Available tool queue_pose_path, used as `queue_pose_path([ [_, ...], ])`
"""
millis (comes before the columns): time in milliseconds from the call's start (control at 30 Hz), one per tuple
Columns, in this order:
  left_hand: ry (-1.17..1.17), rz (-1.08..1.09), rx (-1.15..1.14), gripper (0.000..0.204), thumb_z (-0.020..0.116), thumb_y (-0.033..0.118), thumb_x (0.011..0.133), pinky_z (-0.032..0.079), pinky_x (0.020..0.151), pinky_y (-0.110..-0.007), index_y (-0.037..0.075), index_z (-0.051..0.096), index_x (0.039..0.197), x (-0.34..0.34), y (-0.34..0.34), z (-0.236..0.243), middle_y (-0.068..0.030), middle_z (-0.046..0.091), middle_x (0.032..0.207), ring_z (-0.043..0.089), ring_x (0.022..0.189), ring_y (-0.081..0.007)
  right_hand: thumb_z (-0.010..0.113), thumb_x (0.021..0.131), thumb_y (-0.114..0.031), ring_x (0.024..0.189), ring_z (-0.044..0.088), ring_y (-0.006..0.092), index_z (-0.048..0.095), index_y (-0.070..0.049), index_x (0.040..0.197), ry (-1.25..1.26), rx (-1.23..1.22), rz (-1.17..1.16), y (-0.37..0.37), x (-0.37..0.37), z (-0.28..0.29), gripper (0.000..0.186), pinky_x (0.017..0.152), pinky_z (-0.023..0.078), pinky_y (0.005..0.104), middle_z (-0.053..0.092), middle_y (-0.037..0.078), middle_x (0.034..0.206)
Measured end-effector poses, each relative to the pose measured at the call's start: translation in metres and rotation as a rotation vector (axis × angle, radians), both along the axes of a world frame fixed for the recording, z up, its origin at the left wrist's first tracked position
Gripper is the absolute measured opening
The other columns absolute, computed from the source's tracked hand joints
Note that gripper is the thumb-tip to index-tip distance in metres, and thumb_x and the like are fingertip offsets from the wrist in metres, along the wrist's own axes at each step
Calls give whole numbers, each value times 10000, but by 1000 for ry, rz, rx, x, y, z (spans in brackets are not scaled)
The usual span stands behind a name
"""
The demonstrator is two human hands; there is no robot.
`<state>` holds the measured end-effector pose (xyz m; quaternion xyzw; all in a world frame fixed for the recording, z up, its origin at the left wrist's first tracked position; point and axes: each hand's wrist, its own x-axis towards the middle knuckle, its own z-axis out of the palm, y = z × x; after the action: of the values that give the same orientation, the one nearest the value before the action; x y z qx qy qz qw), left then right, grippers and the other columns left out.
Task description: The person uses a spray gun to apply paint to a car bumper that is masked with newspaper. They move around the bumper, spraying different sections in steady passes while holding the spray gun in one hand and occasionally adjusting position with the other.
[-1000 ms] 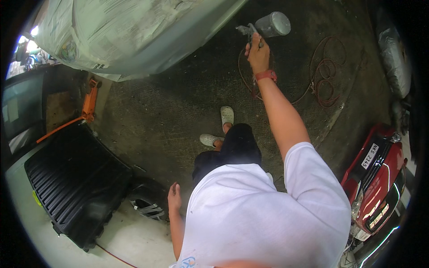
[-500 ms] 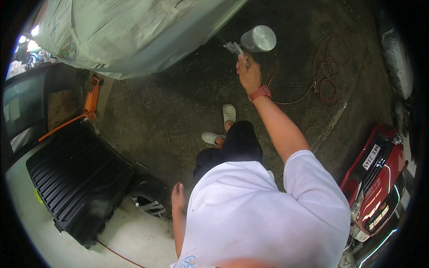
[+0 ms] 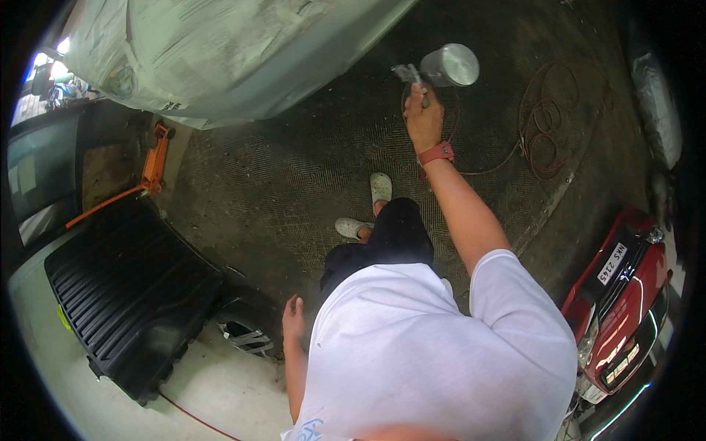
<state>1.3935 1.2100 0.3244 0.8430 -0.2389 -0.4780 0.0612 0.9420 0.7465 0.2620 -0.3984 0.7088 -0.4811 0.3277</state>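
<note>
My right hand (image 3: 424, 117), with a red band at the wrist, is closed on a metal spray gun (image 3: 407, 73). A pale silver cylindrical cup (image 3: 450, 65) sits at the gun's right and appears joined to it. Up and to the left of them, a large object is wrapped in pale masking sheeting (image 3: 220, 51). The gap between gun and sheeting cannot be judged. My left hand (image 3: 293, 314) hangs low beside my white shirt, loosely open with nothing in it.
A coiled red hose (image 3: 544, 140) lies on the dark floor to the right. An orange floor jack (image 3: 153, 165) and a black ribbed plastic panel (image 3: 132, 294) are at the left. A red car (image 3: 629, 309) and a plastic-wrapped item (image 3: 654, 110) line the right side.
My right hand and gun swung down and left from a second ago, then moved back right and slightly up. My left hand hangs in much the same place.
</note>
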Motion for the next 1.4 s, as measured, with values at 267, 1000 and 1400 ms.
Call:
queue_pose_path([
  [267, -3, -30, 113, 639, 619, 495, 1132, 488, 1163, -404, 25, 593, 1564, -15, 1, 3, -227, 677, 1498, 655, 1376, -307, 600, 1161, -413, 711, 702, 154, 732, -8, 1235, -137, -11, 122, 16, -7, 48, 433, 679, 549, 338, 711, 52, 790],
  [1000, 21, 37, 62, 616, 641, 476, 1115, 523, 1140, -410, 43, 617, 1553, -19, -9, 12, -200, 705, 1478, 686, 1352, -300, 481, 1180, -548, 764, 717, 118, 692, -26, 1265, -315, 47, 323, 28, 99, 115, 569, 527, 498, 254, 748, 71, 944],
  [1400, 59, 12, 31, 600, 631, 476, 1119, 521, 1141, -425, 50, 629, 1542, 104, 42, -40, -230, 711, 1459, 692, 1349, -323, 440, 1189, -545, 579, 599, 110, 595, -55, 995, -397, 64, 59, 83, 354, 51, 549, 449, 461, 267, 603, 15, 754],
])
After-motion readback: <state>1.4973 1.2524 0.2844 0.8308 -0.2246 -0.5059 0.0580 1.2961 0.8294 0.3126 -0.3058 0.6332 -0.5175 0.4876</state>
